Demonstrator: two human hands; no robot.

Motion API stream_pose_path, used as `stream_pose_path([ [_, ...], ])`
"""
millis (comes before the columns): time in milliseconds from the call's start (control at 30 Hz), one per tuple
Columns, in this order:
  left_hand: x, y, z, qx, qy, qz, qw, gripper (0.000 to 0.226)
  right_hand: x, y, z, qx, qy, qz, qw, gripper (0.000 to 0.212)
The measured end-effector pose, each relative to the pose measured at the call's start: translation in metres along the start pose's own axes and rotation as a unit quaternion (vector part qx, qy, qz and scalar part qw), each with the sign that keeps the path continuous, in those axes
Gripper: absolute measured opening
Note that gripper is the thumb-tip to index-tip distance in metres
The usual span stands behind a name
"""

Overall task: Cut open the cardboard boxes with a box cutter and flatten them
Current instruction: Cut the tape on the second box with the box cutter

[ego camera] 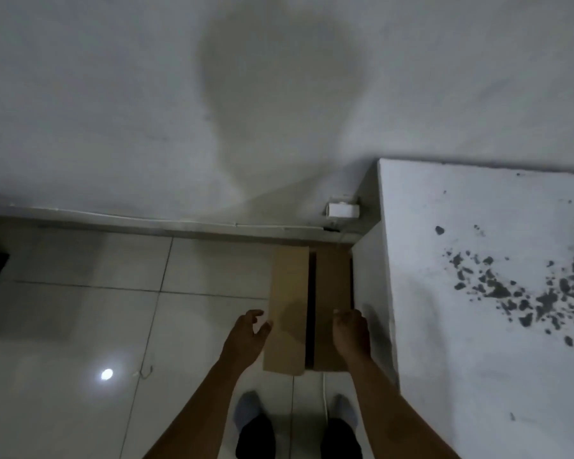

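Observation:
A brown cardboard box (289, 303) stands on the white tiled floor against a white block, its two top flaps parted by a dark gap down the middle. My left hand (246, 336) hovers at the box's left edge with fingers spread and thumb near the flap, holding nothing. My right hand (350, 329) rests at the near end of the right flap with fingers curled down; whether it grips the flap is unclear. No box cutter is visible.
A white painted block (478, 293) with dark speckles rises on the right, tight against the box. The wall (179, 111) runs behind, with a small white socket box (342, 209) and a thin cable along its base. My feet stand just below the box.

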State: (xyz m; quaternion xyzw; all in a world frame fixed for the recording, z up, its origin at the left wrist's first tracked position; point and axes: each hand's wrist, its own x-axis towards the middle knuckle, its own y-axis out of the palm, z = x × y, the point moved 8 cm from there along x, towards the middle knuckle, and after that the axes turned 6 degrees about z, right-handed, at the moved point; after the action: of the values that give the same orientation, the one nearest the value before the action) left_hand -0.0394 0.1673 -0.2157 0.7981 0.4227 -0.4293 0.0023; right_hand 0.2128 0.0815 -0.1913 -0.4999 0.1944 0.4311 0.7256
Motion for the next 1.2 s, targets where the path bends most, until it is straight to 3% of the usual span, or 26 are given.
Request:
stream_pose_path([
  [200,0.081,0.035,0.062,-0.047,-0.091,0.055,0.993,0.071,0.061,0.041,-0.048,0.035,0.048,-0.065,0.996,0.054],
  [400,0.120,0.072,0.077,-0.091,-0.120,0.101,0.983,0.091,0.097,0.061,-0.067,0.000,0.064,-0.105,0.992,0.069],
  [567,0.113,0.083,0.078,-0.161,-0.130,0.102,0.973,0.086,0.097,0.076,-0.072,-0.057,0.062,-0.121,0.989,0.084],
  [767,0.075,0.059,0.068,-0.169,-0.139,0.084,0.972,0.071,0.069,0.059,-0.051,0.013,0.003,-0.138,0.990,0.081],
  [967,0.010,0.011,0.049,-0.242,-0.136,0.021,0.961,0.080,0.014,0.053,-0.020,0.077,-0.023,-0.023,0.996,0.087],
  [1200,-0.086,-0.048,0.004,-0.223,-0.135,-0.034,0.965,0.067,-0.089,0.011,0.013,0.126,-0.109,0.077,0.983,0.085],
])
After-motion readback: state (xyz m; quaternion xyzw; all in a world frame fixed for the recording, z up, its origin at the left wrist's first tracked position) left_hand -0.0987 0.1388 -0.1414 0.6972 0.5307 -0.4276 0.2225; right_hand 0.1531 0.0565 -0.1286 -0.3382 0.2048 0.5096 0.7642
